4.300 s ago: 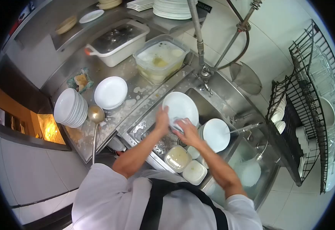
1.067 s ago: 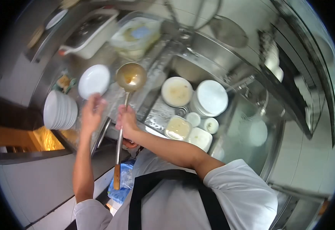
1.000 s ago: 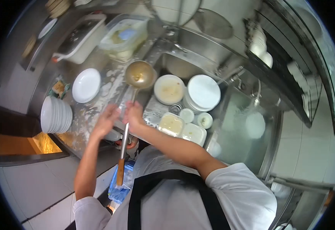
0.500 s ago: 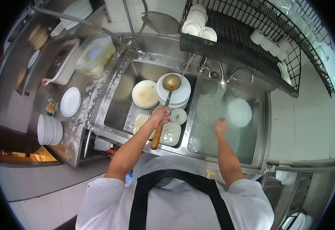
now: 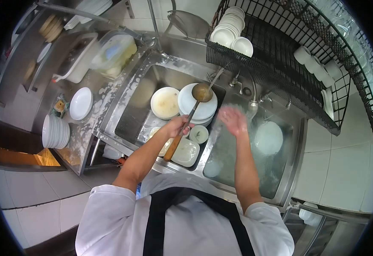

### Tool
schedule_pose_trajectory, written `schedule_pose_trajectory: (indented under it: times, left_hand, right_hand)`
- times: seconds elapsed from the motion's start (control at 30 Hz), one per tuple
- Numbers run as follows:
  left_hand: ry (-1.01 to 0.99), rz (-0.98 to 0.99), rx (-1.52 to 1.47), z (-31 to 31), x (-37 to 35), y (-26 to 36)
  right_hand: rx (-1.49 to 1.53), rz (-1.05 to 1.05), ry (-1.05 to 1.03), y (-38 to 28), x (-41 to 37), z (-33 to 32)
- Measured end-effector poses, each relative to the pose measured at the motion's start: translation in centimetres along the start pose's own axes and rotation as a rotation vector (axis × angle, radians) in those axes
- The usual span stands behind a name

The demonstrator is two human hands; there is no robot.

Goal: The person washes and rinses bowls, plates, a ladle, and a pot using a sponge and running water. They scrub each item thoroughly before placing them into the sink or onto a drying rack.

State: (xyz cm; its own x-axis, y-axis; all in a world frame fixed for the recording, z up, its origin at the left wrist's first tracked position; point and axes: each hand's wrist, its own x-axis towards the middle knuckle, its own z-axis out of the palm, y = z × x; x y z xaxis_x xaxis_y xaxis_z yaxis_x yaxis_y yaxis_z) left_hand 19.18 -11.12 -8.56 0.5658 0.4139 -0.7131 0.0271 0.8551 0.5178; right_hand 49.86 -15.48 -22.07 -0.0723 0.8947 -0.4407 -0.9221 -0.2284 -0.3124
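My left hand [image 5: 178, 126] is wrapped round the handle of a metal ladle [image 5: 191, 112] with a wooden grip. The ladle's bowl lies over a stack of white plates [image 5: 187, 102] in the left basin, at the end of a thin spout or water stream. Above the divider between the basins is my right hand [image 5: 232, 120], blurred by motion, its fingers apart and holding nothing visible. A white dish [image 5: 268, 138] sits in the cloudy water of the right basin [image 5: 254, 170]. Beside the plates are a soiled round plate [image 5: 164, 103], a small bowl [image 5: 199, 134] and a squarish dish [image 5: 185, 153].
A black wire rack [image 5: 271, 64] with white bowls [image 5: 232, 27] and cups overhangs the back of the sink. On the left counter stand a plate stack [image 5: 55, 132], a single plate [image 5: 81, 103] and a plastic tub [image 5: 115, 53]. The faucet [image 5: 253, 104] rises behind the right basin.
My right hand has risen from the right basin's water and moved up and left towards the divider, its fingers opening. My left hand keeps hold of the ladle. The view has shifted slightly.
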Motion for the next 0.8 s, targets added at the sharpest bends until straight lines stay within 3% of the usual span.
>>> schedule_pose_trajectory:
  times: [0.1, 0.17, 0.23, 0.3, 0.33, 0.4, 0.5, 0.57, 0.63, 0.73, 0.8]
  left_hand:
    - [0.028, 0.004, -0.055, 0.4, -0.7, 0.9]
    - [0.049, -0.001, -0.112, 0.0, -0.7, 1.3]
    - [-0.009, -0.051, -0.144, -1.2, -1.1, 2.0]
    - [-0.107, -0.085, -0.145, -3.4, -0.5, 2.2]
    - [-0.144, -0.082, -0.151, -5.0, 0.5, 1.7]
    - [-0.163, -0.005, -0.186, -10.3, 7.9, -2.7]
    - [-0.064, 0.031, -0.011, -8.8, 6.4, -2.6]
    - [-0.07, 0.059, 0.048, -7.6, 5.0, -2.4]
    - [0.01, 0.121, -0.017, -3.3, -1.3, -0.8]
    - [-0.012, 0.112, 0.012, -2.0, -3.3, 0.2]
    - [-0.044, 0.002, -0.006, -1.3, -3.6, 1.6]
  right_hand:
    - [-0.389, -0.146, 0.093, -0.1, 0.4, 4.0]
    - [-0.998, -0.318, 0.367, 0.5, -0.3, 0.3]
    - [-1.461, -0.603, 0.69, 0.6, -0.5, -11.0]
    - [-1.582, -0.418, 0.927, 2.0, -8.4, -8.9]
    - [-1.575, -0.354, 1.035, 2.3, -10.6, -11.4]
    - [-1.293, -0.618, 1.326, 3.6, -12.2, -18.9]
    - [-0.376, -0.48, 1.174, 3.5, -12.3, -23.8]
    - [-0.02, -0.337, 0.89, 3.5, -9.7, -21.9]
    - [0.073, -0.229, 0.612, 3.0, -6.0, -17.6]
    - [0.048, -0.138, 0.213, 2.0, -2.3, -5.8]
    - [-0.047, -0.127, 0.058, 1.8, -2.1, 0.1]
